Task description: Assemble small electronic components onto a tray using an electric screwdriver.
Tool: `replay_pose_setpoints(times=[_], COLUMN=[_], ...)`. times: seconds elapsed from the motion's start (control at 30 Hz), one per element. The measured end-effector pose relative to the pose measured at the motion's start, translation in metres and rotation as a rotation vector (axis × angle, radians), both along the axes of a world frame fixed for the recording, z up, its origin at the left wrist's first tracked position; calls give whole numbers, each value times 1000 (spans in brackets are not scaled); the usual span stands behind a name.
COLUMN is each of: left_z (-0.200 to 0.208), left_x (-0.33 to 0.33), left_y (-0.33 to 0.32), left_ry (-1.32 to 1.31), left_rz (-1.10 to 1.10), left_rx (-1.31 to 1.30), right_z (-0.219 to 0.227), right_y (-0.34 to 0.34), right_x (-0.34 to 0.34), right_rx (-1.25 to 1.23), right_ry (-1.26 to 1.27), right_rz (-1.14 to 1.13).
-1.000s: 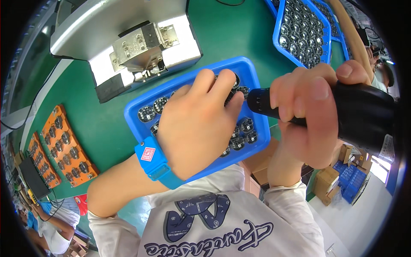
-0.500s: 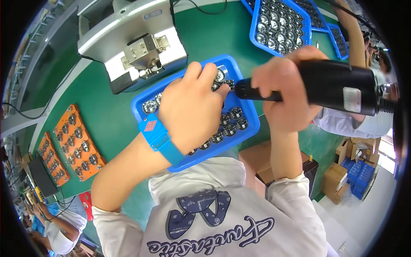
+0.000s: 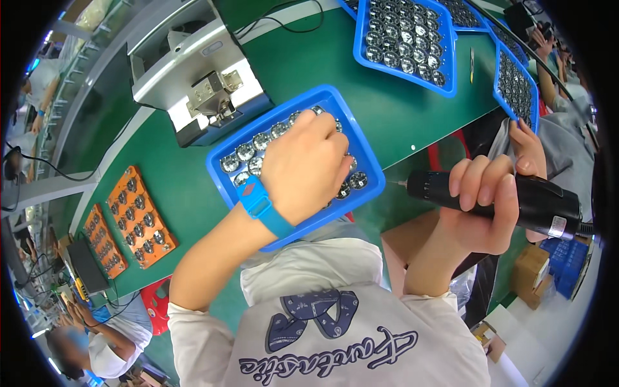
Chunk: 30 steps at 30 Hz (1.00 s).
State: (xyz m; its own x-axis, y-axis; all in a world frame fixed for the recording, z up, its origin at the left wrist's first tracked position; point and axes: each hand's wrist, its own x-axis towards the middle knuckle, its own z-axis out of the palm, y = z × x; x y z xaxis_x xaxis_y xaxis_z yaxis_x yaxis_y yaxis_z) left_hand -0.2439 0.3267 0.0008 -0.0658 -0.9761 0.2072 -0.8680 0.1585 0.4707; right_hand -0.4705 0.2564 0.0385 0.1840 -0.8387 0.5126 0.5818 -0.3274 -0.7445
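The right hand [image 3: 487,203], fingers wrapped round the black driver [image 3: 548,205], moved right, so the blue tray [image 3: 365,145] seems clearer. Can't tell if the left hand [image 3: 303,171] grips.

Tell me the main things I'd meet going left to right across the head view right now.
Black box, small orange board, big orange board, metal fixture, nearest blue tray, screwdriver.
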Motion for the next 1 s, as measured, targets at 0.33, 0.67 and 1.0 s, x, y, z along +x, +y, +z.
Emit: replay_pose_setpoints(times=[0.33,0.67,1.0], left_z=[11,-6,10], left_x=[-7,-21,8], left_y=[1,10,36], left_ry=[38,20,110], left_rz=[127,27,262], left_rx=[-138,-80,-276], right_z=[3,-4,-4], right_y=[4,9,8], right_x=[-5,-13,-21], right_rx=[-7,76,123], right_ry=[36,-53,-33], right_rz=[52,46,64])
